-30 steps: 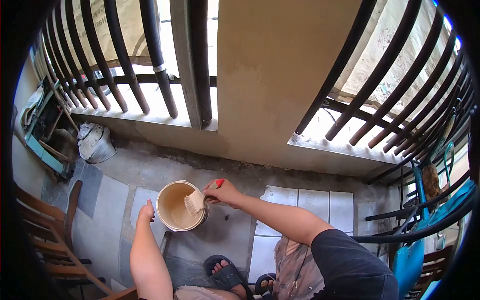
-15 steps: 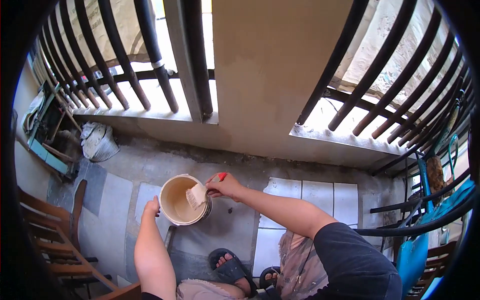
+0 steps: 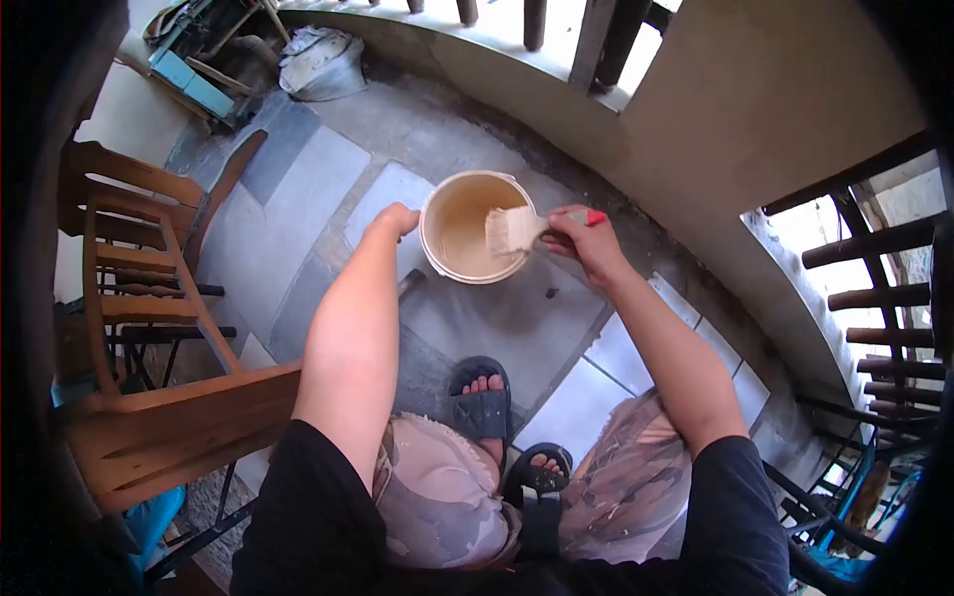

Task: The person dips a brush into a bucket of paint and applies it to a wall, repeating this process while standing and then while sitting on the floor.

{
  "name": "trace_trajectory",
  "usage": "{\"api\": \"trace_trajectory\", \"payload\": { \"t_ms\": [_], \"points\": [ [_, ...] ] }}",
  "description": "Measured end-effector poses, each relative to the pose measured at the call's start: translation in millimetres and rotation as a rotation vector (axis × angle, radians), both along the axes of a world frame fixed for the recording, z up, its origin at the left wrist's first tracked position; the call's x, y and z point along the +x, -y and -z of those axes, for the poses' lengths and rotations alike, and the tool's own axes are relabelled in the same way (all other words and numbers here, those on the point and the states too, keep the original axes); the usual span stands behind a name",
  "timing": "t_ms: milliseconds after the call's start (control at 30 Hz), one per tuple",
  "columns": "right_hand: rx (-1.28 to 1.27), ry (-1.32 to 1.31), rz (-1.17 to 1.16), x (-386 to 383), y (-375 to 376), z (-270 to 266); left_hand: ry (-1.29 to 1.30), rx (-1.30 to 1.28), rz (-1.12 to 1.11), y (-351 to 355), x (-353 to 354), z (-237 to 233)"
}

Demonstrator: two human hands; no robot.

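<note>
Gripping item: right hand [image 3: 586, 243], right of frame centre, fingers clamped on the handle of a brush [image 3: 512, 230]; red handle end projecting beyond the hand. Bristles pale, pointing left over the bucket's mouth; contact with the rim cannot be told.

Left hand [image 3: 399, 221], at the bucket's left side, fingers partly hidden; whether clamped on it or merely resting, cannot tell.

Handling note, as judged: keep the bristles above the opening, wipe each flat face lightly on the inner rim, and brace the bucket from the left against tipping.

Bucket [image 3: 452, 214], one, round, cream-rimmed, upper centre. Interior pale tan; whether liquid or only a coated bottom, cannot tell.

Sack [image 3: 323, 68], one, whitish, crumpled, upper left, near the wall [image 3: 477, 79]; contents not visible.

Chair [image 3: 149, 308], wooden, slatted, left of frame.

Floor [image 3: 298, 189], grey and white tiles. Sandals [image 3: 484, 412], dark, pair, worn, lower centre.
</note>
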State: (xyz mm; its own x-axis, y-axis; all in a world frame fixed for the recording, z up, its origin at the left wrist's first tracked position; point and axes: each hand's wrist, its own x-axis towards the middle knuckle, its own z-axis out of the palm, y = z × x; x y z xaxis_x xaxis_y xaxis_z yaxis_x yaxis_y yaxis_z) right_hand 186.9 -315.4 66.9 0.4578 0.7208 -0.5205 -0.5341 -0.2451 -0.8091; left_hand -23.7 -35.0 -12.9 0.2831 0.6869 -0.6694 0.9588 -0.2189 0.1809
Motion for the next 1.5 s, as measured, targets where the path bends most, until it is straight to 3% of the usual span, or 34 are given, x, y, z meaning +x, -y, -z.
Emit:
{"api": "trace_trajectory", "payload": {
  "t_ms": [1000, 1133, 1233, 1500],
  "points": [
    [0.081, -0.002, 0.014, 6, -5, 7, -0.023, -0.01, 0.03, 4, -11, -9],
    [0.064, 0.074, 0.023, 5, -3, 4, -0.082, -0.004, 0.14, 2, -7, -14],
    [0.098, 0.113, 0.049, 7, -2, 12, -0.006, 0.012, 0.12, -13, -14, 15],
    [0.098, 0.013, -0.003, 5, 1, -1, -0.033, -0.063, 0.061, -9, -9, 15]
  ]
}}
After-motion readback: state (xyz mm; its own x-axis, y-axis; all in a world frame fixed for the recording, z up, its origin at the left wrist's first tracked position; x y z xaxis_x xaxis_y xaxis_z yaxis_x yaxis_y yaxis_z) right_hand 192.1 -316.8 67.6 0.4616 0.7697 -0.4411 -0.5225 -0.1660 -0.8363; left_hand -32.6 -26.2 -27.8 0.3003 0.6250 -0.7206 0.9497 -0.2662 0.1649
